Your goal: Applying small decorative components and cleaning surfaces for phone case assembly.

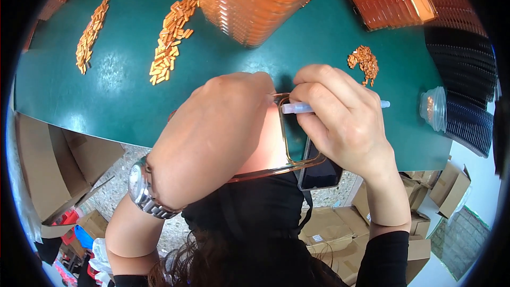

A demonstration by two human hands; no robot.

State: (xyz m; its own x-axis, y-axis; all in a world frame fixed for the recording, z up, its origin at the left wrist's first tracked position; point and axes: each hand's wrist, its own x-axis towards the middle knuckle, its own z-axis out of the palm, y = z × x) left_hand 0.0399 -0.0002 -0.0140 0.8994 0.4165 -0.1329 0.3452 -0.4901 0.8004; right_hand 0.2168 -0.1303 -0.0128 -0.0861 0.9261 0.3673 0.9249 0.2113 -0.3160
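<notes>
While clamping the pale-blue pen in the right fingers over the orange-rimmed tray at the near edge of the tabletop (cannot tell the grip of the left hand), prevent tipping from uneven pressure, keep clear of the phone near right, and avoid toppling the tall orange stack on the far side, beside loose orange pieces.

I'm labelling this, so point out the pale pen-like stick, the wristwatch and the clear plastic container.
Pale pen-like stick (299,108): head view, its exposed left section.
Wristwatch (139,185): head view, its silver case.
Clear plastic container (434,108): head view, its side wall.
</notes>
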